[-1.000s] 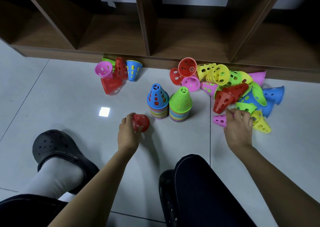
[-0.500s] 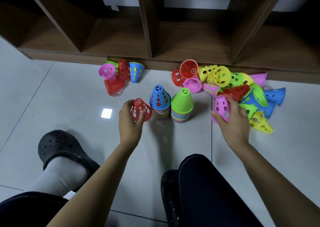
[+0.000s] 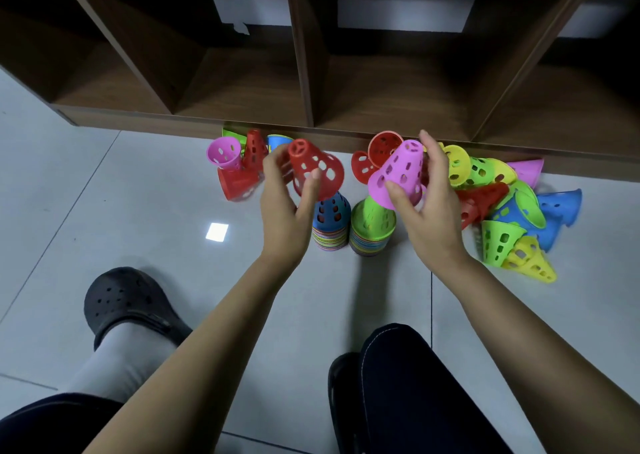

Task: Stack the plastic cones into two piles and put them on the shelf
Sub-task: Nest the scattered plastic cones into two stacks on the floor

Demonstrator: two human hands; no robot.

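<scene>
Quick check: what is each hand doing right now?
Left hand: holds a red cone above the blue-topped pile.
Right hand: holds a pink cone above the green-topped pile.

A red cone [image 3: 313,171] was held tilted over the blue-topped pile [image 3: 330,225], a pink cone [image 3: 398,175] over the green-topped pile [image 3: 372,228] — loose cones [image 3: 498,242] lay heaped before the wooden shelf [image 3: 381,100].

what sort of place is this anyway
Likely a playroom or kindergarten storage corner: a low dark wooden cubby shelf sits on pale floor tiles, and bright perforated plastic cones lie heaped before it, some already stacked in two piles.
</scene>
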